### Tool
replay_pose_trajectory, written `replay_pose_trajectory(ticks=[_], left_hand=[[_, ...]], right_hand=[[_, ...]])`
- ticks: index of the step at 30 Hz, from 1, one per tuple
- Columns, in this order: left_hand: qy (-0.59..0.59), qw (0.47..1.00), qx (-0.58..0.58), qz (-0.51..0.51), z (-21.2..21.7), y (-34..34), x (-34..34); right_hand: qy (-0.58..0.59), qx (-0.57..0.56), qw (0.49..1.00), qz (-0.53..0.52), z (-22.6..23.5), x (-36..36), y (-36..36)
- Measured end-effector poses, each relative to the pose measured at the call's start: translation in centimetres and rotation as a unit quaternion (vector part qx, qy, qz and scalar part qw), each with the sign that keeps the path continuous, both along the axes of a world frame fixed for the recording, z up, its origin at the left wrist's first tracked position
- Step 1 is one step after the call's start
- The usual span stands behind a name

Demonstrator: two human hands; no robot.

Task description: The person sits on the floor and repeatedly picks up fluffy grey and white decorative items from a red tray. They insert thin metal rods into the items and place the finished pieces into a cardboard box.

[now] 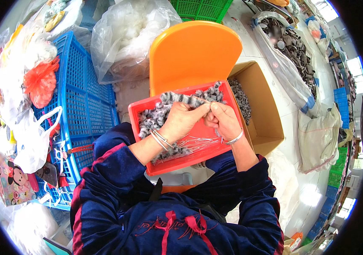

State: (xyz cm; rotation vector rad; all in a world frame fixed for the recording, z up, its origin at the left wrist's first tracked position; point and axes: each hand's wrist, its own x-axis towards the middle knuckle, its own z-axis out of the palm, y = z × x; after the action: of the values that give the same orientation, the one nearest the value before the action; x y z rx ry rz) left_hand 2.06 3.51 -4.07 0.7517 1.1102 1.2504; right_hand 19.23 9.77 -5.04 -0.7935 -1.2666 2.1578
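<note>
Orange chair (194,51), red tray (209,154) | left fingers (199,111) pinching 1 furry striped strip (178,97) | right fingers (218,112) pressed together at its end

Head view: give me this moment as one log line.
Left hand: holding grey-and-black striped fluffy strip | Right hand: pinched closed by strip's right end | Below: red plastic tray with grey-black fluffy pieces

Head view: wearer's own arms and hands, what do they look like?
Dark blue, velvety-looking sleeves; the left sleeve has a red stripe along it, the right sleeve shows red trim. Left hand and right hand gloveless. Silver bangles on left wrist, silver bracelet on right.
</note>
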Motion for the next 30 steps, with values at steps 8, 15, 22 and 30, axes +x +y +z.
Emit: replay_pose_trajectory(ticks=[8, 15, 22, 30], left_hand=[[-0.014, 1.000, -0.007, 0.002, -0.1, 0.6, -0.5], [0.009, 0.999, 0.032, -0.035, 0.4, 0.9, -0.7], [0.092, 0.992, 0.058, -0.058, -0.1, 1.0, -1.3], [0.517, 0.826, 0.062, -0.217, -4.4, 1.3, -4.1]], right_hand=[[0.012, 0.009, 1.000, -0.005, -0.2, 0.1, 0.2], [-0.058, 0.101, 0.993, -0.028, 0.2, -0.1, -0.3], [-0.184, 0.223, 0.929, -0.231, 2.2, 7.9, 5.1], [-0.495, 0.404, 0.738, -0.217, 0.6, 11.8, 5.8]])
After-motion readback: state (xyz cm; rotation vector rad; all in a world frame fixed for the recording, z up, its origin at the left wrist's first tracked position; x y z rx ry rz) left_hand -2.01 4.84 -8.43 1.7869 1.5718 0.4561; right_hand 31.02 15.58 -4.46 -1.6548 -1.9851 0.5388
